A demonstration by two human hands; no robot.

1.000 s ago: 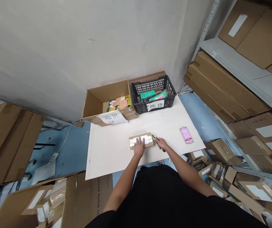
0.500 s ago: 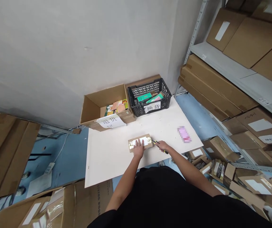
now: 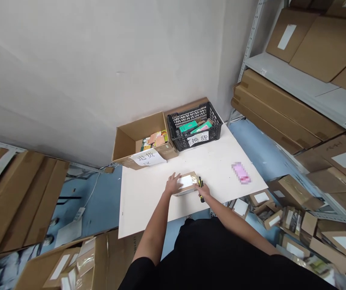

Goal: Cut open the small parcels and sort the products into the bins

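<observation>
A small cardboard box (image 3: 187,182) with a white label and shiny tape lies near the front of the white table. My left hand (image 3: 172,184) grips its left end, fingers at the far side and thumb over the label. At the right end is my right hand (image 3: 203,191), its fingers wrapped round a black and yellow utility knife (image 3: 201,183) and its fingertips touching the box. The knife points away from me; whether its blade is out is too small to tell.
Behind stand an open carton (image 3: 124,158) with colourful packets and a black crate (image 3: 177,144) with green boxes, both on the table (image 3: 139,209). A blurred pink item (image 3: 241,173) lies right. Shelves (image 3: 299,80) and cartons flank the table; an open carton (image 3: 100,257) stands front left.
My left hand has slid from the top of the box to its left end. The knife has turned upright, and my right hand has closed in on the box's right end. The view has shifted slightly.
</observation>
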